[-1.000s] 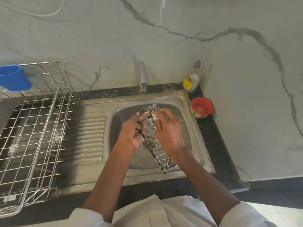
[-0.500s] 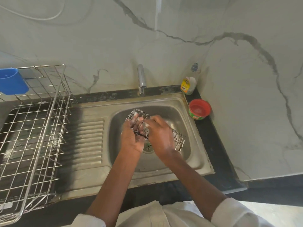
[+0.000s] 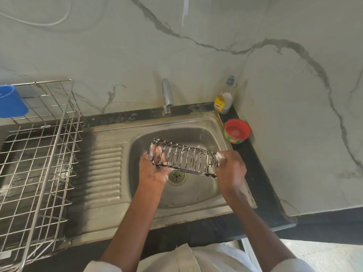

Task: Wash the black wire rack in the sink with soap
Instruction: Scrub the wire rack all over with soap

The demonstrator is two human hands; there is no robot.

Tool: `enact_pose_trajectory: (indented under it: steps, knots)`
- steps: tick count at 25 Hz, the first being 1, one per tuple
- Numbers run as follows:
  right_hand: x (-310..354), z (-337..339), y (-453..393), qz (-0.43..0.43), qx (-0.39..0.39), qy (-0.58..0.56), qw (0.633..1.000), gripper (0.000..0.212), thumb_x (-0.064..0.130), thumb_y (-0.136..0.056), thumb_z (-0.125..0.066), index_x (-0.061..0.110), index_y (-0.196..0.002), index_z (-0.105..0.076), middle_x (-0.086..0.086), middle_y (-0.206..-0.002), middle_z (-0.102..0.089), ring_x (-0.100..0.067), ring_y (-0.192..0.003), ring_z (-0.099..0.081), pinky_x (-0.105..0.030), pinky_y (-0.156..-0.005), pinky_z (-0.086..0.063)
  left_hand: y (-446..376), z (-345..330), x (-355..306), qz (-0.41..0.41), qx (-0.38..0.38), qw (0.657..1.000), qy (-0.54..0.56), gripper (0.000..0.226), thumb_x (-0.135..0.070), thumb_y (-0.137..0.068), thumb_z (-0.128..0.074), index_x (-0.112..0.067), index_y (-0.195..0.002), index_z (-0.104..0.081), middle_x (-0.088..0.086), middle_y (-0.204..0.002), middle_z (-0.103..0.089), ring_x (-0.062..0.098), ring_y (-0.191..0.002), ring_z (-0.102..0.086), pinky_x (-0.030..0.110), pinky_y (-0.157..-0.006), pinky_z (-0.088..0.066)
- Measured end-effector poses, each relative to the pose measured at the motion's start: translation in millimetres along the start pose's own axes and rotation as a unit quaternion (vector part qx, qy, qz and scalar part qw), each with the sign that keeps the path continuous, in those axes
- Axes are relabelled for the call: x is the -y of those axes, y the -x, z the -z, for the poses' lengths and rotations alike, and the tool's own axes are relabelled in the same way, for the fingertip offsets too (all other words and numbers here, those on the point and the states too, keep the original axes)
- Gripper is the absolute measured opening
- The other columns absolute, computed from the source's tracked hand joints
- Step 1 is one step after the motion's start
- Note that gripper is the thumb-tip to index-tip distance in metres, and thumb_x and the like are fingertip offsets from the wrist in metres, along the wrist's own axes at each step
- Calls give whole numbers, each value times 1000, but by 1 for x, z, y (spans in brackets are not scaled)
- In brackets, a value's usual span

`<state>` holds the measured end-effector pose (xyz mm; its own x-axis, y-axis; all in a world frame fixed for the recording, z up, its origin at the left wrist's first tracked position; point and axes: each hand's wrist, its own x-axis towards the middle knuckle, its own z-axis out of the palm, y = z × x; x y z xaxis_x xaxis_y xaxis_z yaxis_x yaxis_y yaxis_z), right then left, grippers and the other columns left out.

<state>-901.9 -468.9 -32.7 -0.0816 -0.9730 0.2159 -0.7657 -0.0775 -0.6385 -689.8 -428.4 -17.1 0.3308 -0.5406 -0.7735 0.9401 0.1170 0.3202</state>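
Note:
A black wire rack (image 3: 186, 158), streaked with white soap foam, is held level over the steel sink (image 3: 208, 130), just above the drain. My left hand (image 3: 154, 166) grips its left end, soapy fingers curled through the wires. My right hand (image 3: 231, 169) grips its right end, with a small foamy white thing pinched at the fingertips; what it is I cannot tell. The tap (image 3: 167, 97) stands behind the basin and no water runs from it.
A clear dish-soap bottle (image 3: 224, 99) with a yellow label and a red tub of soap (image 3: 237, 130) stand on the black counter right of the sink. A steel dish-drying basket (image 3: 37, 150) with a blue cup (image 3: 10, 102) fills the left side, beside the ribbed drainboard (image 3: 106, 173).
The rack has swung from end-on and tilted to lying crosswise over the basin. My right hand has slid from the rack's middle to its right end; my left hand stays at the left end.

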Motion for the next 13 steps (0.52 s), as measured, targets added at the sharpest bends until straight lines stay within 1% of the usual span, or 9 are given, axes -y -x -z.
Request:
enact_pose_trajectory:
  steps: [2,5,7,8,9,10,11,12,13]
  knots:
    - [18,-1,11,41,32,36,998,36,-19,-80,-60,10,-96,-75,-4,-101,-68,-23,-86,-65,-16,-62,-33,-1,-3,0,-7,2,1000,9,35,-25,-110,-40,-20,-99,-73,-4,-65,-72,12,-57,-48,36,-66,-33]
    - [51,-21,33,207,108,51,971,42,-21,-72,-61,13,-93,-76,-3,-99,-68,-16,-88,-62,-14,-64,-41,2,-6,2,-13,25,999,22,37,-24,-110,-39,-21,-90,-70,-4,-67,-70,13,-54,-46,32,-70,-46]
    - [53,-30,36,267,141,35,953,38,-18,-74,-64,11,-96,-76,-1,-101,-68,-15,-92,-62,-18,-69,-51,2,-6,2,-9,26,999,30,39,-26,-111,-38,-20,-87,-69,-4,-71,-68,14,-57,-48,35,-81,-53]
    - [47,-27,32,259,143,33,955,39,-18,-74,-64,11,-97,-76,-1,-101,-69,-16,-91,-63,-20,-70,-53,1,-6,2,-6,27,999,36,40,-26,-112,-38,-20,-88,-70,-3,-73,-68,14,-58,-50,39,-88,-54]
    - [36,-22,26,227,132,39,964,42,-20,-73,-63,12,-97,-76,-2,-101,-69,-17,-89,-65,-20,-68,-53,-2,-5,2,-2,27,999,39,40,-26,-112,-38,-20,-89,-71,-3,-73,-69,14,-60,-53,40,-90,-54]
    - [23,-14,22,181,110,51,976,45,-22,-71,-62,12,-97,-76,-2,-100,-69,-20,-86,-66,-20,-64,-49,-4,-3,2,0,27,999,40,39,-26,-112,-39,-20,-91,-71,-3,-72,-70,14,-60,-54,37,-84,-56]
    - [13,-6,18,134,85,59,986,47,-23,-70,-61,13,-96,-76,-3,-99,-69,-23,-84,-67,-22,-61,-45,-5,-2,2,1,24,999,35,39,-27,-112,-39,-20,-92,-72,-2,-70,-70,13,-59,-54,31,-72,-54]
    - [7,1,17,94,69,63,991,48,-24,-72,-60,13,-97,-76,-3,-99,-69,-25,-84,-68,-21,-60,-42,-6,0,3,1,23,999,29,38,-28,-112,-39,-21,-92,-71,-3,-68,-68,13,-57,-51,26,-62,-48]
    - [8,4,18,68,68,67,993,47,-23,-75,-59,13,-101,-76,-3,-103,-69,-26,-85,-68,-21,-60,-41,-8,1,5,0,23,1000,22,37,-29,-112,-40,-22,-90,-68,-3,-66,-65,13,-55,-46,25,-58,-41]
